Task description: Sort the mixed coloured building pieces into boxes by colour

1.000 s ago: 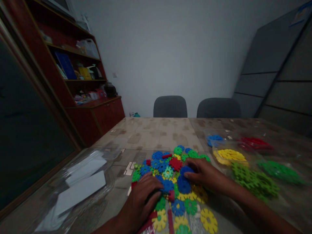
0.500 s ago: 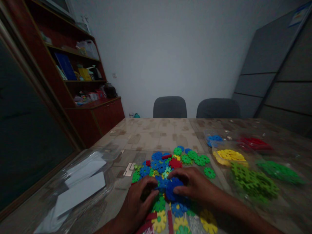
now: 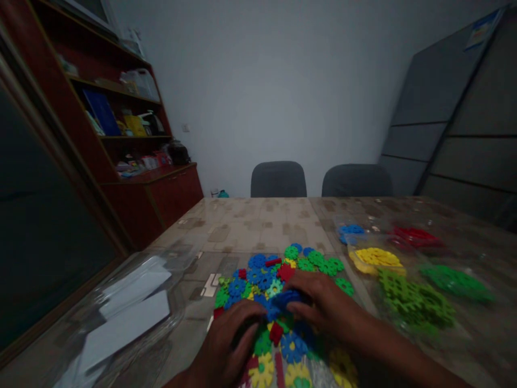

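A heap of flat plastic gear-shaped pieces point(image 3: 278, 275), blue, green, yellow and red, lies on the table in front of me. My left hand point(image 3: 234, 337) rests curled on the near left side of the heap, its fingertips on blue pieces. My right hand point(image 3: 323, 307) comes in from the right, fingers bent around a clump of blue pieces point(image 3: 283, 302) at the heap's centre. The two hands almost meet over the blue pieces.
Clear bags of sorted pieces lie at the right: blue point(image 3: 350, 230), yellow point(image 3: 374, 258), red point(image 3: 416, 235), green point(image 3: 414, 304). A clear bag with white cards point(image 3: 125, 315) lies at the left. Two grey chairs point(image 3: 278, 179) stand beyond the table; a wooden shelf unit point(image 3: 133, 140) stands at the left.
My right hand has drawn back toward me and to the left, gathering blue pieces toward my left hand. A few green pieces at the heap's far right are now uncovered.
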Demonstrator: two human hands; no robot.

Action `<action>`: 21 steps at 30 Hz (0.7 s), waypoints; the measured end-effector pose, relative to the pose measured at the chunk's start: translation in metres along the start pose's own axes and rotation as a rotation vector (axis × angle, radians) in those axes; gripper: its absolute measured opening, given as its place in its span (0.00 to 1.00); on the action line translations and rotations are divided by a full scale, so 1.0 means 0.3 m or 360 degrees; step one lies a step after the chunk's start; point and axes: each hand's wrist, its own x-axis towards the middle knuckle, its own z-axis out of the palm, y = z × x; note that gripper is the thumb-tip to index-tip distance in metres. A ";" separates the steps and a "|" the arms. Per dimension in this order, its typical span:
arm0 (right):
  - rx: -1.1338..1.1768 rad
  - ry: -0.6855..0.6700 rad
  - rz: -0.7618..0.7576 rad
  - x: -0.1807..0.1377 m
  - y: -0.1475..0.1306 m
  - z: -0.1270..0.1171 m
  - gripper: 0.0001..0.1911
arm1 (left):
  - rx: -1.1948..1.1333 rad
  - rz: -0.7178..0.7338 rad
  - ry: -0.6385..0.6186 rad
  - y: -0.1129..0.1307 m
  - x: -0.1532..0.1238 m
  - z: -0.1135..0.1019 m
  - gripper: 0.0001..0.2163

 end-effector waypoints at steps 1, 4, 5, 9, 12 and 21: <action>-0.0035 0.0069 0.0008 0.002 0.016 -0.033 0.05 | 0.0015 -0.0006 0.0004 -0.003 0.000 0.000 0.13; -0.0178 0.0293 0.0135 0.006 0.106 -0.160 0.06 | 0.0040 0.0012 -0.0001 -0.008 0.000 -0.001 0.14; -0.0244 0.0363 0.0232 0.006 0.148 -0.209 0.06 | 0.0043 0.0031 -0.0005 -0.009 0.001 -0.002 0.14; -0.0407 0.0583 0.0591 -0.004 0.342 -0.391 0.08 | 0.0024 0.0111 -0.0020 -0.006 0.008 -0.004 0.15; -0.0429 0.0643 0.0764 -0.016 0.474 -0.476 0.09 | 0.0008 0.0150 -0.0032 -0.007 0.013 -0.005 0.15; -0.0365 0.0690 0.1078 -0.049 0.647 -0.545 0.11 | 0.0014 0.0156 -0.0048 -0.017 0.010 -0.009 0.16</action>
